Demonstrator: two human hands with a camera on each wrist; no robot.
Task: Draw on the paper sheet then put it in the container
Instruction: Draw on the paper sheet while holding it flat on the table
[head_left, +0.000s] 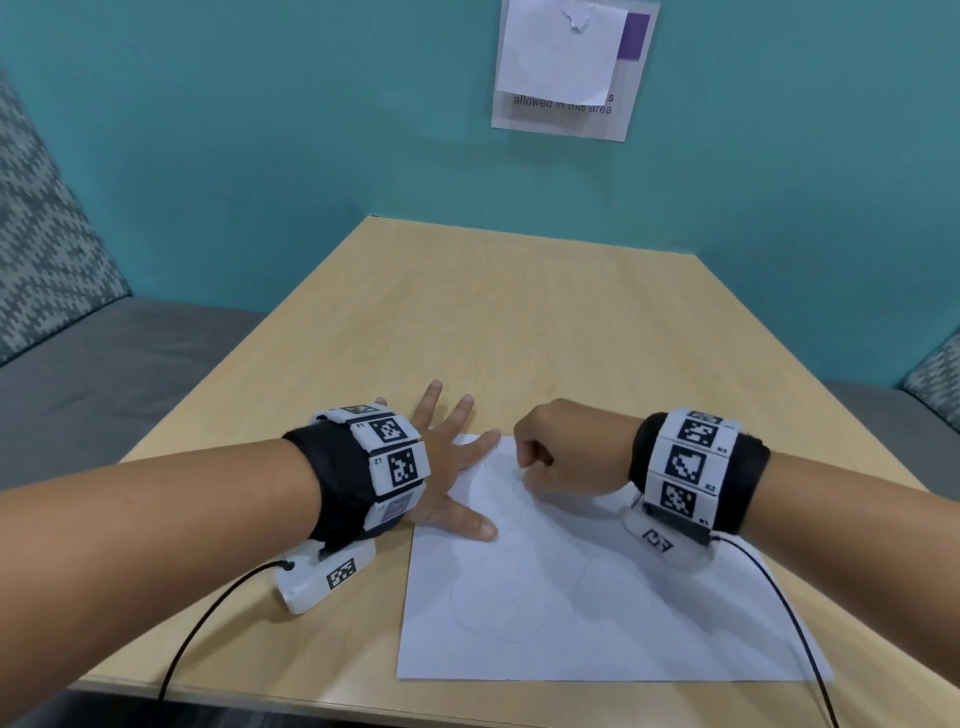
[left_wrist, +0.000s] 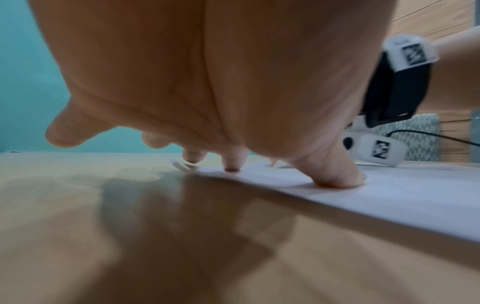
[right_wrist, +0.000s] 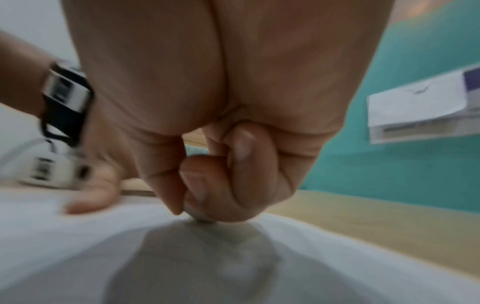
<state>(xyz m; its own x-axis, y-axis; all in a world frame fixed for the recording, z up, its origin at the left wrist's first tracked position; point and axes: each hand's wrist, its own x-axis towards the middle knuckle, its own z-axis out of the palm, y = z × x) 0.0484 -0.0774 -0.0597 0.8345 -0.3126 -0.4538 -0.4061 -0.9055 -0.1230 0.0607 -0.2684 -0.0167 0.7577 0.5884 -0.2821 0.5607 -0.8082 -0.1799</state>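
Observation:
A white paper sheet (head_left: 571, 613) with faint pencilled outlines lies on the near part of the wooden table (head_left: 519, 312). My left hand (head_left: 452, 478) is spread flat, with its thumb and index fingertip pressing on the sheet's left edge (left_wrist: 389, 197). My right hand (head_left: 550, 457) is curled at the sheet's far edge. In the right wrist view its thumb and fingers (right_wrist: 228, 168) pinch a small pale object (right_wrist: 201, 216) against the paper (right_wrist: 78, 236); I cannot tell what the object is. No container is in view.
A teal wall stands just behind the table's far edge, with a paper notice (head_left: 566, 67) pinned on it. A grey bench seat (head_left: 104, 374) with a patterned cushion runs along the left. Black cables (head_left: 208, 623) trail from both wrist cameras over the table's near edge.

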